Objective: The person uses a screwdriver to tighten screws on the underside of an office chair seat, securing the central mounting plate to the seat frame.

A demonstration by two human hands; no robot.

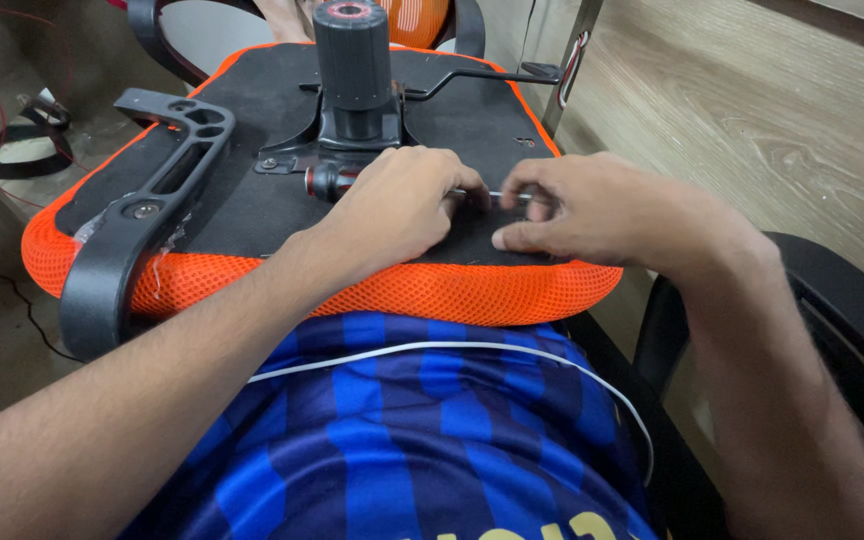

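Note:
An upturned office chair seat, black underneath with orange mesh edging, lies across my lap. My left hand is wrapped around a screwdriver with a dark and red handle, its thin metal shaft running to the right. My right hand pinches the shaft's tip end against the black underside, fingers curled close together. A black cylinder post and metal mechanism plate stand just behind my hands.
A black plastic armrest bracket sticks out on the left. A lever reaches right from the mechanism. A wood-grain panel rises on the right, a black chair arm below it. A white cable crosses my blue striped shirt.

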